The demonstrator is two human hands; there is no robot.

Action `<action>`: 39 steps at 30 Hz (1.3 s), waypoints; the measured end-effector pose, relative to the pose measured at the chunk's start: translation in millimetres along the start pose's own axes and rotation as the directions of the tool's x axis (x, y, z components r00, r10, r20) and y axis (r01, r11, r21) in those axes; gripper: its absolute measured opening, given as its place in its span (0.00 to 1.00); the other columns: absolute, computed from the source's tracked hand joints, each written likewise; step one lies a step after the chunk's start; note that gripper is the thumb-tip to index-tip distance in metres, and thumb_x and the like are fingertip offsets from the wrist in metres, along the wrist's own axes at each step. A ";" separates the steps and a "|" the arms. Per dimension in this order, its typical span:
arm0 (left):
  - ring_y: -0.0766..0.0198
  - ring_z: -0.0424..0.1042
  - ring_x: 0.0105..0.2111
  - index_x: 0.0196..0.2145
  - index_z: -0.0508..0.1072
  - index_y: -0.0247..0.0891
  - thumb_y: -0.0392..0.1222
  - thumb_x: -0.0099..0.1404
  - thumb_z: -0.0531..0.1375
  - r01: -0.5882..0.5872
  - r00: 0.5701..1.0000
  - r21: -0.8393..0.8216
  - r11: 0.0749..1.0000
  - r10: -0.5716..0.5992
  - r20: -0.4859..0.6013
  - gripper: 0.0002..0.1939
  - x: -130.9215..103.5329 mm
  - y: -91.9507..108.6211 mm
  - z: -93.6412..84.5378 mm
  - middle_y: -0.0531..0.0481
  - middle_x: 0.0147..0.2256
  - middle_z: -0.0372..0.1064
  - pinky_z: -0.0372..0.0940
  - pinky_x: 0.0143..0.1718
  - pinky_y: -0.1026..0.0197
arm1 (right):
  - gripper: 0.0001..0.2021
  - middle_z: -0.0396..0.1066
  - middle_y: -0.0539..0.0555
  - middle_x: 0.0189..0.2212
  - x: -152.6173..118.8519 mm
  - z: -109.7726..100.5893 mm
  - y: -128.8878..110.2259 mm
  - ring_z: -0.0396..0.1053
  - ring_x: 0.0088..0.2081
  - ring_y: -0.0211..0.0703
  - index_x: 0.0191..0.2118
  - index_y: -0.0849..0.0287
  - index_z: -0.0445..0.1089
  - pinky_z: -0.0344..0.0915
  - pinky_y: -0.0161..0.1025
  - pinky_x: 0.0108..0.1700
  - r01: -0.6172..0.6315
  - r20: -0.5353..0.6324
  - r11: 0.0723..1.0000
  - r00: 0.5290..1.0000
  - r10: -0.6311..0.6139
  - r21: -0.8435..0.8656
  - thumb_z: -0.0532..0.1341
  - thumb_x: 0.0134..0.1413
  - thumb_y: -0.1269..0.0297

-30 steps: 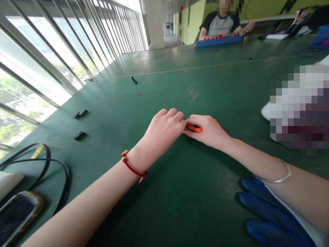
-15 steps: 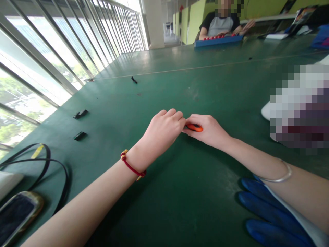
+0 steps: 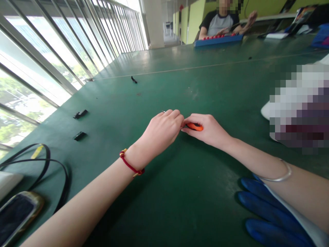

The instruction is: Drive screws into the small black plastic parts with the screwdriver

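My right hand (image 3: 207, 128) is closed round the orange and black handle of what looks like a screwdriver (image 3: 195, 127). Fingers curled, my left hand (image 3: 166, 128) meets it at the handle's front end and covers the middle of the tool. A thin metal tip pokes out past the left knuckles. Both hands are just above the green table (image 3: 180, 192). Whether the left fingers pinch anything besides the shaft is hidden.
Small black parts (image 3: 80, 136) lie to the left, near a black cable (image 3: 67, 178) and a phone (image 3: 19, 216). Blue gloves (image 3: 269, 206) rest under my right forearm. Across the table, a person (image 3: 219, 24) sits behind a blue tray (image 3: 218, 42). Railings line the left side.
My left hand has turned and shifted slightly, and the metal tip now shows beyond its knuckles. My right hand stays almost still. The person opposite has raised a hand.
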State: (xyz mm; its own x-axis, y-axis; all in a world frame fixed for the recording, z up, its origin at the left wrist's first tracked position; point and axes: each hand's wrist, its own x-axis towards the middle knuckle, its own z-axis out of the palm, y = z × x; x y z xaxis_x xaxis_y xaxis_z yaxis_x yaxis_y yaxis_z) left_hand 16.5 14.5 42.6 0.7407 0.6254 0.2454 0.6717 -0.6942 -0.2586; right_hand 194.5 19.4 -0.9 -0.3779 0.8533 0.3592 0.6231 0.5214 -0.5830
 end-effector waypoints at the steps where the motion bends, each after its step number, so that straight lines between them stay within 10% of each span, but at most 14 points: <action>1: 0.60 0.67 0.34 0.35 0.68 0.33 0.36 0.68 0.49 0.006 1.000 -0.005 1.000 -0.006 0.003 0.09 0.0 0.0 -0.2 0.46 0.35 0.67 0.58 0.33 0.60 | 0.07 0.70 0.50 0.31 -0.1 0.1 0.3 0.67 0.32 0.39 0.37 0.55 0.73 0.61 0.36 0.36 0.001 -0.002 1.000 1.000 -0.001 0.005 0.60 0.51 0.63; 39: 0.60 0.67 0.35 0.36 0.68 0.34 0.36 0.68 0.48 0.014 1.000 -0.006 1.000 -0.014 0.000 0.10 0.5 -5.7 -6.3 0.46 0.35 0.68 0.60 0.33 0.60 | 0.07 0.70 0.50 0.32 -0.5 -0.4 -0.7 0.68 0.33 0.39 0.36 0.56 0.73 0.62 0.37 0.38 0.012 -0.029 0.999 1.000 -0.011 0.038 0.61 0.51 0.64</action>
State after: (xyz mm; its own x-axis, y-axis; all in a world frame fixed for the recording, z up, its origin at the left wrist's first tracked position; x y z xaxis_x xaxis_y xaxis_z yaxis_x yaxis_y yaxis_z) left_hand 12.9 16.5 50.0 0.7315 0.6348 0.2490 0.6818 -0.6876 -0.2499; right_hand 194.5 18.6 -0.3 -0.3645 0.8470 0.3869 0.5922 0.5316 -0.6056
